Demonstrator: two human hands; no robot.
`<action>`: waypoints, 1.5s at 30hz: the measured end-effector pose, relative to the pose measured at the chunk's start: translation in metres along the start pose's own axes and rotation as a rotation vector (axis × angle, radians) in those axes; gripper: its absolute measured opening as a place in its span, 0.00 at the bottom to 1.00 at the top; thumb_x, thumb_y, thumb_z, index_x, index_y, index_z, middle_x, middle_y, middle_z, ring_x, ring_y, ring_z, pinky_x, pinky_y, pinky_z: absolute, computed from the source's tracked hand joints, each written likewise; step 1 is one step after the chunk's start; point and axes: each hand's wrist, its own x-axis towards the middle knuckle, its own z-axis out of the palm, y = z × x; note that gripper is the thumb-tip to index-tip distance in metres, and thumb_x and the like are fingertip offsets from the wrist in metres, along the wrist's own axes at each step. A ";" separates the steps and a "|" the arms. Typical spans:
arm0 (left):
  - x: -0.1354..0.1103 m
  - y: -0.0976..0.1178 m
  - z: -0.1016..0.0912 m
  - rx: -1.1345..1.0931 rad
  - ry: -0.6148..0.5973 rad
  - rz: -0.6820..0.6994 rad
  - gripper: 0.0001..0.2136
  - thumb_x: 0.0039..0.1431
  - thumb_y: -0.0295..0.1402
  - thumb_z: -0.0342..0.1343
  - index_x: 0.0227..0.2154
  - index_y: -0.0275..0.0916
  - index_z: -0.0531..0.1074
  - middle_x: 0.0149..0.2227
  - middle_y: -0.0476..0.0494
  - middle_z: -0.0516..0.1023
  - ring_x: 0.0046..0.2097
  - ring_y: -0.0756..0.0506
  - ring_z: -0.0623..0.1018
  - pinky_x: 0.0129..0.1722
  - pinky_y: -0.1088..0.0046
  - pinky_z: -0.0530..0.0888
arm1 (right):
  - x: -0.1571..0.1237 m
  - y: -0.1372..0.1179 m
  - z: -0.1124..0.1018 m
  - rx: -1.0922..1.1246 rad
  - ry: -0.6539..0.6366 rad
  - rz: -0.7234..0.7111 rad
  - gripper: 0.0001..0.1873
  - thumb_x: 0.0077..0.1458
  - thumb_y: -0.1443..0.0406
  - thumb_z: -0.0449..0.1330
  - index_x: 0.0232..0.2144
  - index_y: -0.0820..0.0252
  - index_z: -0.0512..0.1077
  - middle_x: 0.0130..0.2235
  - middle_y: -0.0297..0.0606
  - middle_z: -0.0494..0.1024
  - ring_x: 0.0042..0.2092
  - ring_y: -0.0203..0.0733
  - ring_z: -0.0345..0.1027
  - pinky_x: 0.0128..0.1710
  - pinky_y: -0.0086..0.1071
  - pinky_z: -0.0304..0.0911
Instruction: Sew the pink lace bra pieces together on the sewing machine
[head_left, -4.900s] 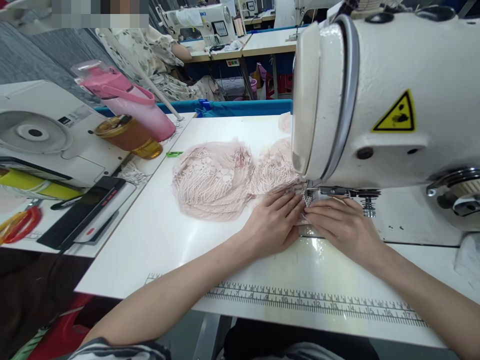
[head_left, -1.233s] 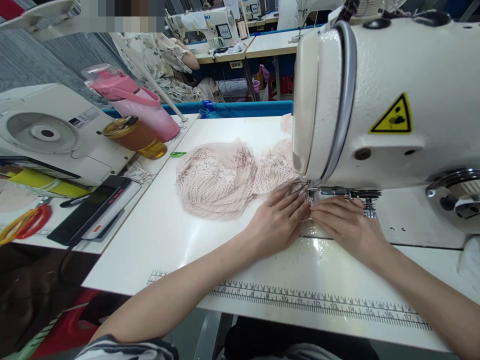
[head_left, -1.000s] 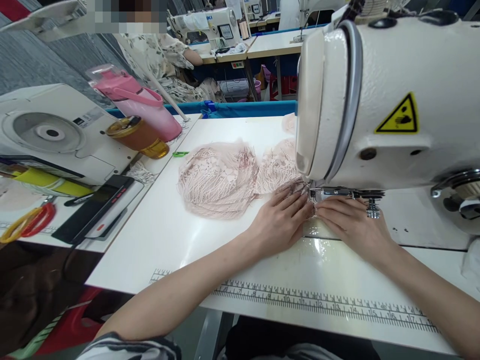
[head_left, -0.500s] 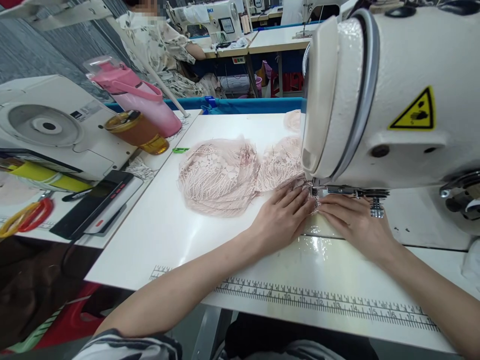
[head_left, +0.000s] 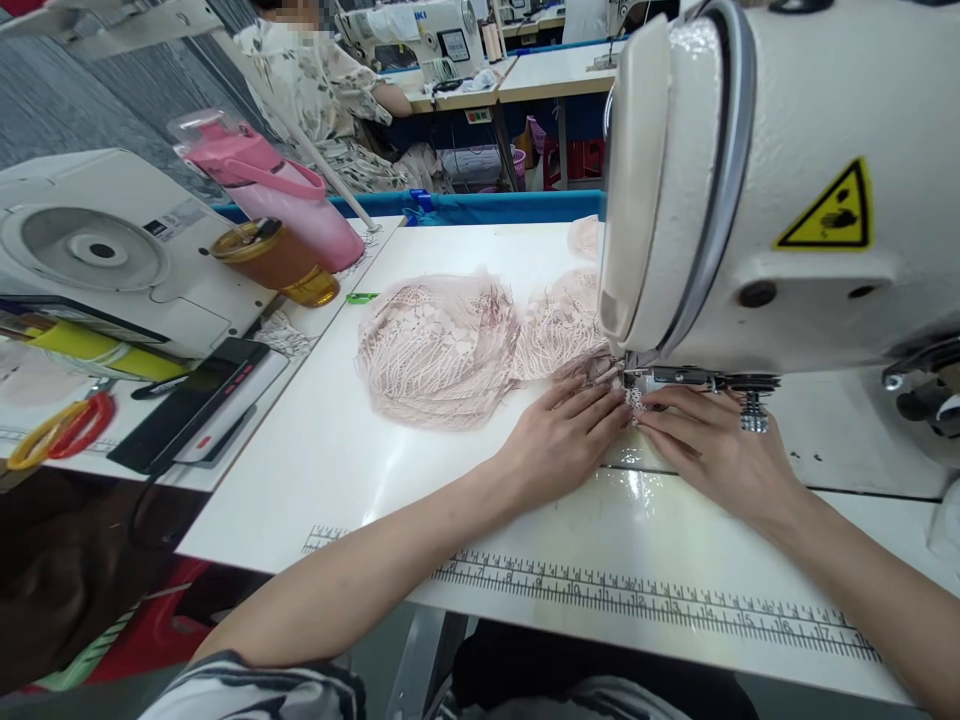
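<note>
Left hand point(head_left: 562, 435): fingers point(head_left: 591, 405) straight, side by side, pressing the lace point(head_left: 439, 350) just left of the foot point(head_left: 631, 378). Can't tell if they pinch anything underneath. Right hand point(head_left: 724, 450): fingers slightly bent, tips at the lace just right of the foot; thumb hidden, so can't tell grip from light touch. Looks like guiding lace through the foot. My take: light, even pressure from both sides, steer, don't pull; mesh this thin probably stretches or puckers. Mind the fingertips, they're near the foot. Lace bulk lies left on the tabletop point(head_left: 405, 500), part hidden behind the machine point(head_left: 795, 110); leave it slack so it doesn't drag. Green item point(head_left: 361, 298) beside its far-left edge could snag, I'd shift it.
</note>
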 end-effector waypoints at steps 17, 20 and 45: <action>0.003 -0.009 -0.015 -0.044 0.044 -0.181 0.14 0.68 0.34 0.43 0.37 0.37 0.73 0.36 0.44 0.78 0.40 0.47 0.78 0.35 0.72 0.73 | 0.006 0.000 0.007 0.234 0.025 0.209 0.08 0.58 0.63 0.57 0.32 0.55 0.77 0.35 0.33 0.81 0.37 0.40 0.74 0.37 0.37 0.67; 0.006 -0.010 -0.015 -0.067 0.011 -0.147 0.13 0.67 0.31 0.44 0.48 0.37 0.70 0.47 0.43 0.77 0.46 0.46 0.77 0.34 0.73 0.74 | 0.005 0.001 0.009 0.224 0.021 0.296 0.09 0.58 0.61 0.57 0.32 0.54 0.77 0.33 0.34 0.81 0.36 0.41 0.74 0.35 0.37 0.67; 0.038 -0.043 -0.023 -0.063 -0.236 -0.392 0.13 0.63 0.34 0.44 0.35 0.36 0.73 0.28 0.44 0.78 0.26 0.46 0.75 0.22 0.72 0.65 | -0.001 0.004 0.008 0.155 0.060 0.245 0.10 0.59 0.60 0.56 0.32 0.54 0.77 0.35 0.31 0.81 0.28 0.36 0.71 0.30 0.34 0.65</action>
